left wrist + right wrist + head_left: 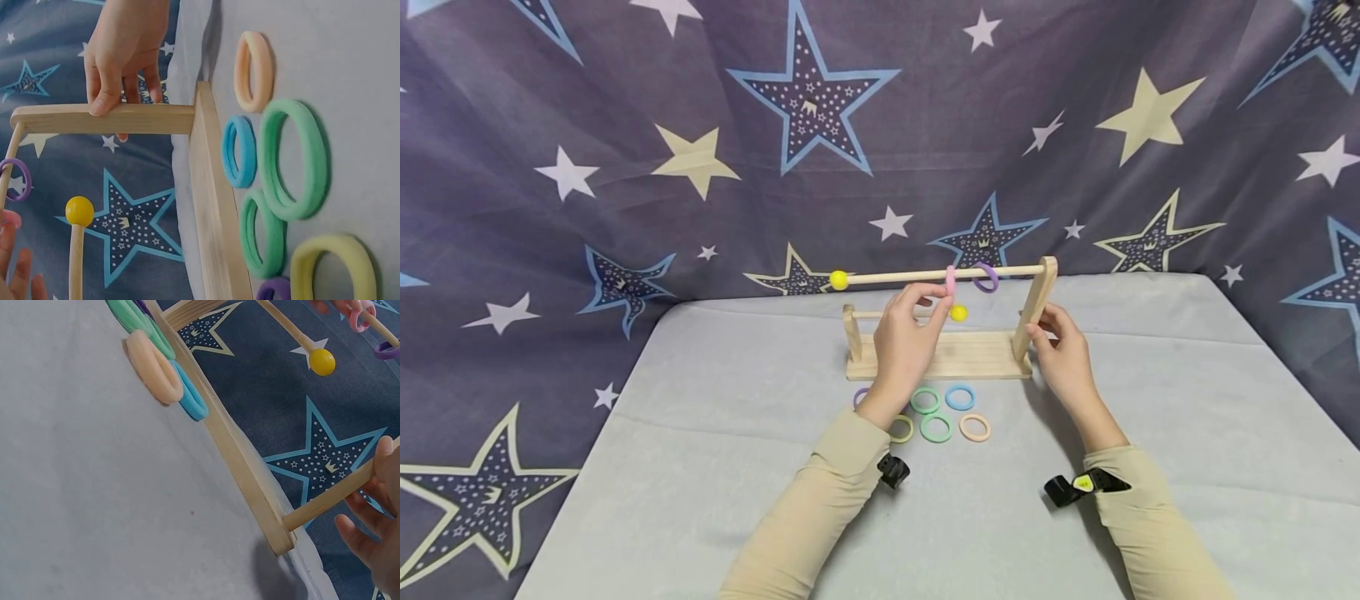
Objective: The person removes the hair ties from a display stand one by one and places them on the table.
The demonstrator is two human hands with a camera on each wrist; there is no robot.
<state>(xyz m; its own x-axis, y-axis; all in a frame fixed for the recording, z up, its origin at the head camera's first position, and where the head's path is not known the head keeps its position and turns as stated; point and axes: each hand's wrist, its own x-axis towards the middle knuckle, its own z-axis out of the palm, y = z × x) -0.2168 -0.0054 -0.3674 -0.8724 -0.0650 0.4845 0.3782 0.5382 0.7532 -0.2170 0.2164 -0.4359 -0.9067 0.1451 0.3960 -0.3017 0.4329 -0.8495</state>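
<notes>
A wooden stand (pixel 955 354) has a tall post (pixel 1036 304) at its right end, from which a long rod (pixel 895 277) with a yellow ball tip runs left. My left hand (pixel 907 337) pinches a pink ring (pixel 951 280) that is around this rod. Farther right on the same rod hangs a purple ring (pixel 986 278). My right hand (pixel 1063 350) grips the tall post, thumb on the near side and fingers behind it. Below, a shorter rod with a yellow ball (pixel 958 313) extends from the low left post (pixel 852 333), partly hidden by my left hand.
Several loose rings lie on the grey cloth in front of the base: a blue ring (pixel 960 397), a peach ring (pixel 975 428), green rings (pixel 294 159), a yellow ring (pixel 334 262) and a purple one partly hidden by my left wrist. A star-patterned curtain (pixel 880 125) hangs behind.
</notes>
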